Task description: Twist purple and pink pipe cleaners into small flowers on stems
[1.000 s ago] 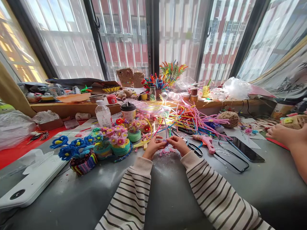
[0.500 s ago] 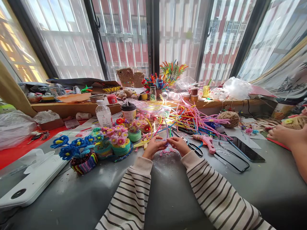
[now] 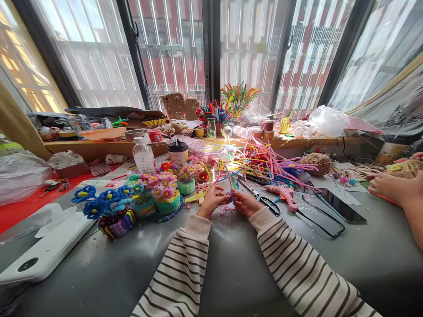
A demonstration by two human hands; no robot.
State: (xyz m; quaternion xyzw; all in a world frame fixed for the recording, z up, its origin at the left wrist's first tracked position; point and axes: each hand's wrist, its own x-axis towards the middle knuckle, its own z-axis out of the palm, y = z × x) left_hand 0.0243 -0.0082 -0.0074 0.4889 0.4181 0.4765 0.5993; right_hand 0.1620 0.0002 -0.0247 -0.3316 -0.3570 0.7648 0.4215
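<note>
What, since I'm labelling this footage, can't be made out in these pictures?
- Thin purple fuzzy stem, head view: gripped part hidden by the left hand and right hand.
- Brown, rough-textured object, head view: partly covered by a co-worker's hand, cut off by the right edge.
- Clear plastic bottle, head view: print too small to read.

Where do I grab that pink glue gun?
Best, I think, by its handle, coming from the near right side. The pink glue gun lies with the handle slanting toward you and its nozzle pointing left, away from your grip.
</note>
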